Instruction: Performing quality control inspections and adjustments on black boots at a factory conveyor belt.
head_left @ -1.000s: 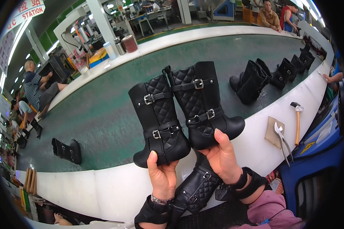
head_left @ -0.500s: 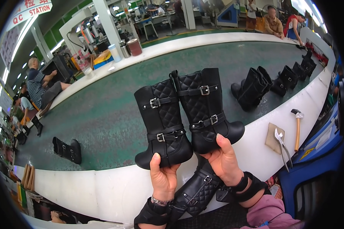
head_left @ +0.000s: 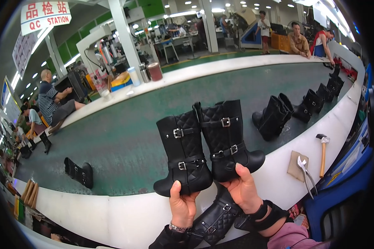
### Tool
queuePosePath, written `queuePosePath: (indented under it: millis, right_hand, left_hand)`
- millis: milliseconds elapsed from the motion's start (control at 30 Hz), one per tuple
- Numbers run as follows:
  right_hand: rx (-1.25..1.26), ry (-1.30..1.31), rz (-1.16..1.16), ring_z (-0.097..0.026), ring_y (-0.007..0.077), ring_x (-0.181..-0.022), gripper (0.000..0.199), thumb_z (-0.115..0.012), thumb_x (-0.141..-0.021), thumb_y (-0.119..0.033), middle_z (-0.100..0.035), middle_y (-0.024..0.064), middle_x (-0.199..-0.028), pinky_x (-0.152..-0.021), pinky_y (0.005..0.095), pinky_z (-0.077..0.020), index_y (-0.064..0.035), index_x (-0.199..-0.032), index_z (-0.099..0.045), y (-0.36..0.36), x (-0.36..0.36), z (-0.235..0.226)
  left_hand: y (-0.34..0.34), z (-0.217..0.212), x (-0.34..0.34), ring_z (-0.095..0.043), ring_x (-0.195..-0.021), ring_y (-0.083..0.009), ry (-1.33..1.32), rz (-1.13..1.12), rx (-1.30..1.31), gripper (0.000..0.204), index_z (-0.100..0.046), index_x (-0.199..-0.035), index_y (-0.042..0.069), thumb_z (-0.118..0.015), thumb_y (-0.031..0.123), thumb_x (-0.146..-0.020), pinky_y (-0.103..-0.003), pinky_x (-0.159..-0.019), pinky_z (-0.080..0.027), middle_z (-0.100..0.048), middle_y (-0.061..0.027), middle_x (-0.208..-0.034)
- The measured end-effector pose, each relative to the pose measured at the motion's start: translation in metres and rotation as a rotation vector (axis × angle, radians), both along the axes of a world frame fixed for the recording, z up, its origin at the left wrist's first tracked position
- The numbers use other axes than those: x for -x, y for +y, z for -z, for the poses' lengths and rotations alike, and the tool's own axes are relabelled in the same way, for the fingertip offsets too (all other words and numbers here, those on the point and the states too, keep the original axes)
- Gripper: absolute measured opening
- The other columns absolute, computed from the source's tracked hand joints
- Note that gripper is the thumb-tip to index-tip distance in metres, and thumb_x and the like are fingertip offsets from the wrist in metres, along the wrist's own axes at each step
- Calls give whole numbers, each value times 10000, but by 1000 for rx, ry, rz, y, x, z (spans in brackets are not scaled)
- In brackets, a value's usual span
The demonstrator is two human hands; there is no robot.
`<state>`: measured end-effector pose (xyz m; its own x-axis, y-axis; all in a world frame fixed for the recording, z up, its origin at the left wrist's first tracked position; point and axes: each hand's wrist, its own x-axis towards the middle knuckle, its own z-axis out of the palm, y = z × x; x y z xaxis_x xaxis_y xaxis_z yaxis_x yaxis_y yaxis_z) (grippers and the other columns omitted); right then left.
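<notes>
Two black quilted boots with silver buckles stand upright side by side in my hands, their shafts touching near the top. My left hand (head_left: 183, 207) grips the left boot (head_left: 183, 155) from beneath, thumb on its lower side. Around the sole of the right boot (head_left: 224, 141) my right hand (head_left: 246, 189) is closed the same way, thumb up. The toes point outward, left and right. Below and between my wrists, another black buckled boot (head_left: 214, 218) lies on its side at the white table edge, partly hidden by my arms.
Pliers (head_left: 306, 176) rest on a tan pad (head_left: 296, 165), beside a hammer (head_left: 323, 154). Several black boots (head_left: 274, 116) stand along the right of the green conveyor belt (head_left: 124, 145); one boot (head_left: 79, 173) lies at left. Wooden sticks (head_left: 29, 193) stand at the near-left edge. People (head_left: 50, 99) sit across the belt.
The held boots sit lower in view, and the surroundings have shifted down as the head view tilted up. Both hands keep their grip on the boots.
</notes>
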<state>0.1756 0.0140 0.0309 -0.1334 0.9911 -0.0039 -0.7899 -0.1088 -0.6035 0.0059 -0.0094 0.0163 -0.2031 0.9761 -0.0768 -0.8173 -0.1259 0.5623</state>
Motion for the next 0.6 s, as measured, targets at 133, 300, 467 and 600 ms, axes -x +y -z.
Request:
queuePosePath:
  millis: [133,300,467,600]
  right_hand:
    - [-13,10,1,-603,237,-1058,421,-571,-885,-308,-614,117,-1150,-927,424,-493,-14,-1184,-538,0,0,2]
    - [-24,9,5,-606,232,-1052,412,-574,-882,-312,-617,115,-1143,-927,422,-495,-17,-1167,-553,-2,0,-1]
    - [-21,16,3,-608,229,-1047,409,-569,-883,-317,-620,111,-1138,-932,419,-493,-18,-1161,-559,-7,1,0]
    - [-38,-6,23,-597,221,-1061,404,-553,-894,-321,-613,91,-1152,-927,420,-488,-37,-1181,-550,-2,1,-7]
  left_hand:
    - [-1,1,-1,-627,-1016,-274,-3,-14,-11,520,-450,-1249,26,-623,305,-846,-429,-806,-585,-585,-137,-1167]
    - [-2,1,0,-631,-1008,-276,7,-2,-9,507,-454,-1242,24,-617,302,-850,-425,-801,-587,-594,-136,-1152]
    - [-6,0,-1,-629,-1013,-275,6,-9,-12,498,-460,-1240,27,-608,309,-857,-422,-812,-582,-592,-137,-1159]
    - [-1,-6,-7,-625,-1014,-243,25,0,-7,508,-480,-1237,20,-609,320,-848,-403,-837,-557,-601,-120,-1148]
